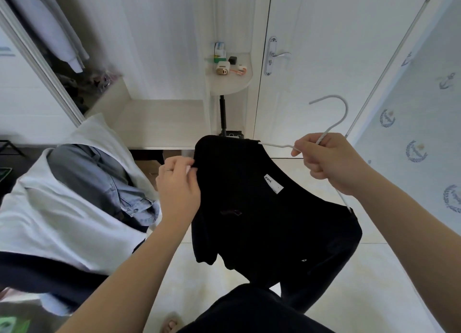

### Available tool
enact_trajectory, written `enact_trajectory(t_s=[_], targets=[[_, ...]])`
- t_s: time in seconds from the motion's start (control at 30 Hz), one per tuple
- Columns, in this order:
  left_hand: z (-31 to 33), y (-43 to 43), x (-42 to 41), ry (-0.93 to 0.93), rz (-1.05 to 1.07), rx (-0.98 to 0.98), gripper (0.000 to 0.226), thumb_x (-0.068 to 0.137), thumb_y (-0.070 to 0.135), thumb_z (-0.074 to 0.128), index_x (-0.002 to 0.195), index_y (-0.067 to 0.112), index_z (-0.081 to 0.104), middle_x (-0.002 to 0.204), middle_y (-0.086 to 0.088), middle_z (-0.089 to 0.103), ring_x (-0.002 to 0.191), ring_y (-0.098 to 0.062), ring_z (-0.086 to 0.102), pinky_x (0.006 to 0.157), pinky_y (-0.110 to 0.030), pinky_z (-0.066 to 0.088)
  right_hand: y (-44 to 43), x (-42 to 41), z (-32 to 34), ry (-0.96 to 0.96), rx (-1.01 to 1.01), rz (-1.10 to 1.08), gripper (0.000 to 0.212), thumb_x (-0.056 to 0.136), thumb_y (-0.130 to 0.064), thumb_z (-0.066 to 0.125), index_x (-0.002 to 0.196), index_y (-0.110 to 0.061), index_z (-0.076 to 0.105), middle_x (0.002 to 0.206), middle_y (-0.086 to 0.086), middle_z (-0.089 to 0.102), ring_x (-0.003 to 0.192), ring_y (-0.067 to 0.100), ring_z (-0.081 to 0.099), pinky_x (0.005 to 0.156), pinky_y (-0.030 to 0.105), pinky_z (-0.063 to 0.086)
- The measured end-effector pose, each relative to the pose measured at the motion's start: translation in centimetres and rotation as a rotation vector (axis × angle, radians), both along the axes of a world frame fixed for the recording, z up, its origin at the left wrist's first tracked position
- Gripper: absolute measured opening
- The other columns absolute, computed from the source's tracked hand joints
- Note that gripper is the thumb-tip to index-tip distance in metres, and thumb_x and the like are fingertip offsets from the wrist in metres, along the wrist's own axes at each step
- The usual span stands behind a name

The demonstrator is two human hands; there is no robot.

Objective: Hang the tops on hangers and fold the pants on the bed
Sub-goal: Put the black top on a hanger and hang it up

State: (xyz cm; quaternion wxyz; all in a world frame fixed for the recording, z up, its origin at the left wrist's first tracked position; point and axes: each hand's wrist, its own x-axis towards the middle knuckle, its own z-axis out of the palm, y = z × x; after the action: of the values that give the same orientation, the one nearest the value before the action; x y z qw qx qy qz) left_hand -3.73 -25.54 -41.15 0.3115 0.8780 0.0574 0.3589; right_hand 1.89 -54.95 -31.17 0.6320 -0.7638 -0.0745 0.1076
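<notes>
The right hand [326,163] grips the white hanger [331,123] while the left hand [178,180] pinches the black top [262,208], which it should ease over the hanger's end.

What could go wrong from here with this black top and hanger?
1. The left hand only pinches the shoulder edge of the black top; letting go early could let it slip off the hanger.
2. The right hand grips the hanger only at its neck, so the hanging cloth might swing or twist it.

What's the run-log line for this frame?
step: hanging top | left hand: pinches black top | right hand: grips white hanger
</notes>
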Motion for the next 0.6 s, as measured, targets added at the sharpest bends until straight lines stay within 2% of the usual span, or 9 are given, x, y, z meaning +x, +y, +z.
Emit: enact_trajectory(t_s=[0.1,0.17,0.23,0.37,0.43,0.5,0.57,0.6], targets=[[1.9,1.5,0.6,-0.053,-0.002,-0.205,0.014,0.098,0.007,0.048,0.108,0.009,0.058,0.094,0.001,0.064,0.086,-0.020,0.059,0.080,-0.030,0.044,-0.3,-0.2,-0.2,-0.010,-0.075,0.031,0.032,0.099,-0.014,0.059,0.069,-0.014,0.071,0.052,-0.003,0.029,0.048,0.015,0.021,0.044,0.023,0.020],[3.2,2.4,1.3,-0.098,-0.004,-0.183,0.015,0.099,0.008,0.047,0.107,0.011,0.059,0.092,0.007,0.062,0.082,-0.005,0.054,0.077,-0.011,0.039,-0.1,-0.3,-0.2,-0.016,-0.124,0.081,0.030,0.099,-0.015,0.059,0.071,-0.013,0.071,0.053,-0.002,0.029,0.049,0.016,0.021,0.045,0.024,0.020],[4.3,3.5,2.3,-0.084,-0.027,-0.148,0.017,0.100,0.009,0.047,0.105,0.013,0.063,0.093,0.011,0.060,0.086,0.000,0.051,0.079,-0.002,0.033,0.3,-0.4,-0.1,-0.017,-0.107,0.111,0.029,0.099,-0.014,0.059,0.072,-0.012,0.070,0.053,-0.002,0.028,0.049,0.016,0.020,0.045,0.024,0.020],[4.6,5.9,3.7,0.129,-0.112,-0.113,0.023,0.103,0.014,0.046,0.099,0.026,0.065,0.090,0.024,0.059,0.095,-0.001,0.052,0.084,-0.003,0.032,1.0,-0.7,-0.1,-0.017,-0.007,0.113,0.031,0.100,-0.010,0.056,0.072,-0.013,0.070,0.053,-0.002,0.025,0.049,0.016,0.017,0.046,0.024,0.018],[4.6,6.6,4.0,0.214,-0.165,-0.125,0.027,0.104,0.016,0.044,0.098,0.032,0.065,0.095,0.021,0.062,0.097,0.000,0.054,0.087,-0.008,0.035,1.3,-0.8,-0.2,-0.020,-0.006,0.109,0.031,0.099,-0.010,0.056,0.072,-0.014,0.071,0.053,-0.002,0.026,0.048,0.015,0.018,0.045,0.024,0.018],[5.0,6.5,3.8,0.225,-0.227,-0.099,0.027,0.105,0.024,0.042,0.103,0.034,0.067,0.106,0.011,0.065,0.106,0.001,0.054,0.095,-0.012,0.036,1.6,-0.9,-0.3,-0.021,-0.008,0.106,0.030,0.098,-0.012,0.057,0.072,-0.015,0.071,0.053,-0.003,0.027,0.048,0.015,0.019,0.045,0.024,0.018],[5.5,5.7,3.5,0.207,-0.357,0.029,0.028,0.102,0.036,0.043,0.110,0.030,0.070,0.112,0.008,0.068,0.111,-0.006,0.057,0.101,-0.021,0.038,2.1,-1.1,-0.4,-0.024,-0.009,0.122,0.025,0.096,-0.015,0.059,0.074,-0.013,0.071,0.052,-0.004,0.029,0.047,0.015,0.020,0.044,0.022,0.020],[5.6,5.1,3.1,0.221,-0.430,0.118,0.028,0.101,0.040,0.046,0.112,0.030,0.069,0.110,0.012,0.068,0.110,-0.006,0.058,0.101,-0.021,0.039,2.4,-1.2,-0.4,-0.027,-0.018,0.136,0.024,0.096,-0.016,0.059,0.075,-0.011,0.070,0.052,-0.004,0.029,0.047,0.014,0.021,0.043,0.022,0.021]])
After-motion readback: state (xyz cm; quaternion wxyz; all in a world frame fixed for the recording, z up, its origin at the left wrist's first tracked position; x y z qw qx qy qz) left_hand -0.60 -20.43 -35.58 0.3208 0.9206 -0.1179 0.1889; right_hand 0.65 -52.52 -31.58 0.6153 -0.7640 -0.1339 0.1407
